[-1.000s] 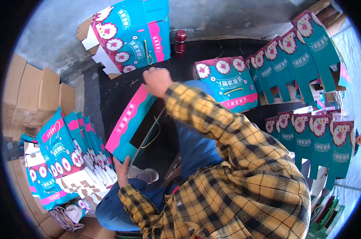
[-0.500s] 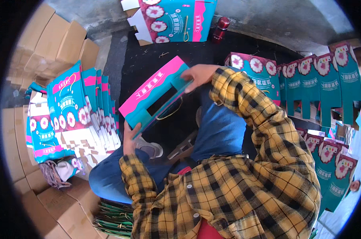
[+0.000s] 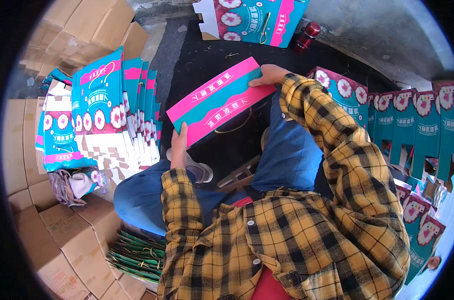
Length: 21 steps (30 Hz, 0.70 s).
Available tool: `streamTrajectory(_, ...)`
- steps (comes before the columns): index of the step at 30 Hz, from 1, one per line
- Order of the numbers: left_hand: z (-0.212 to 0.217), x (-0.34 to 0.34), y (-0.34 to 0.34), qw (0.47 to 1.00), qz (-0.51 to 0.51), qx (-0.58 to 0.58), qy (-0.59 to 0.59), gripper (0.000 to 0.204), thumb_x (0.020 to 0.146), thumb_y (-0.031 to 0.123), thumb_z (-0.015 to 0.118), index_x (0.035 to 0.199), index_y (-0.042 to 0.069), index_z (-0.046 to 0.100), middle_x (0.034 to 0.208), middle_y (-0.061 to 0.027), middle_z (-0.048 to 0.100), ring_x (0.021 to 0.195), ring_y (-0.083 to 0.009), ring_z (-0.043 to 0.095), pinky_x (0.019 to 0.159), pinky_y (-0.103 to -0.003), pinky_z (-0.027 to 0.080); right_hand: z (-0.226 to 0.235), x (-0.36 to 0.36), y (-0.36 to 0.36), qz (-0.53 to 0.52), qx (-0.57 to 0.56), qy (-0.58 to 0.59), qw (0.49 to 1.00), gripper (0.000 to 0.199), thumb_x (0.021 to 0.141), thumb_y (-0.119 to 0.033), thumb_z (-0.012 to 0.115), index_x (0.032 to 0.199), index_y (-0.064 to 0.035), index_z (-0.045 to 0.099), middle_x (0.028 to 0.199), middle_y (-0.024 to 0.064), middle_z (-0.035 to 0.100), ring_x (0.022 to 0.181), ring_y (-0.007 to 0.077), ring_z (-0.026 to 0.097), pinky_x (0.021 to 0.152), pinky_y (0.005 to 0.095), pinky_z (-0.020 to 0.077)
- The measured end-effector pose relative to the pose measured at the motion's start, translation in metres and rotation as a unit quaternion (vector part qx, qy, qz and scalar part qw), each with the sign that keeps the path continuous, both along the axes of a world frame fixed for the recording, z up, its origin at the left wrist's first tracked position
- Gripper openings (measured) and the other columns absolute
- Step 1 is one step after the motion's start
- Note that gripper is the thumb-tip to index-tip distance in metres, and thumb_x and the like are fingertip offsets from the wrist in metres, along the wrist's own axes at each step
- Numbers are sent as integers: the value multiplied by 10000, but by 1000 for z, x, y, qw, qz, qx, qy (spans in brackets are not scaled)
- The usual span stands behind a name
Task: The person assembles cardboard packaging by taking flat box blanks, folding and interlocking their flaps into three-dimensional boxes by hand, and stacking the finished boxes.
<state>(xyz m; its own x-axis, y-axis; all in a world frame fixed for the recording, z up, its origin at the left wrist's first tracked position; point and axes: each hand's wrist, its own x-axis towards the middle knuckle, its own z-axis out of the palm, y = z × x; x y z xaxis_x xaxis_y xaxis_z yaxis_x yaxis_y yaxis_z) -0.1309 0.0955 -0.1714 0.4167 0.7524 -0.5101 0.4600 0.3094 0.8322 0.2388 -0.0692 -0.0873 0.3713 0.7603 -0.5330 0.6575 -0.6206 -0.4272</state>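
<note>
A teal and pink cardboard carton (image 3: 218,101) stands between my knees, its long top now a teal band between two pink strips. At its near left end my left hand (image 3: 179,145) grips the corner, thumb on top and the other fingers mostly hidden. My right hand (image 3: 271,75) holds the far right end, thumb laid on the teal band and fingers bent round the edge. A yellow cord handle (image 3: 235,127) hangs on the side facing me.
Flat folded cartons (image 3: 98,102) lean in a stack at the left, before brown boxes (image 3: 67,235). Made-up cartons (image 3: 339,92) line the right. At the back stand a large carton (image 3: 247,22) and a red flask (image 3: 307,37). Green folded pieces (image 3: 137,257) lie by my left knee.
The carton's opening has been covered: its near pink-edged flap now lies over the top. My right hand has moved from the inner teal flap to the carton's end.
</note>
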Motion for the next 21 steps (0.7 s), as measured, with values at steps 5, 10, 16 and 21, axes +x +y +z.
streamTrajectory(5,23,24,7,990,-56,105,-72,535,965,381,550,1316,-17,480,1228,-148,579,1087,-209,547,953,-343,415,8,23,-15,-50,158,-97,981,808,702,-680,666,1024,61,639,995,276,653,978,384,633,838,442,488)
streamTrajectory(10,106,77,-24,936,-68,310,-153,595,970,263,557,1424,-32,310,1329,-188,483,1186,-238,485,1021,-353,362,61,25,-71,-209,442,-99,867,695,775,-535,715,1150,32,569,1043,250,633,981,358,632,847,410,492)
streamTrajectory(16,185,158,-131,856,-167,417,-256,773,886,183,650,1466,-63,202,1477,-250,311,1378,-317,320,1133,-408,230,103,19,-235,-384,554,-241,698,365,998,-356,463,1139,-36,567,1004,71,579,918,156,572,743,298,479)
streamTrajectory(21,166,216,-215,798,-301,405,-330,775,879,161,638,1465,-68,186,1502,-286,235,1405,-393,250,1151,-443,194,83,15,-331,-548,679,-22,488,539,1001,-517,385,1329,-98,470,1232,6,528,1082,163,486,984,355,354)
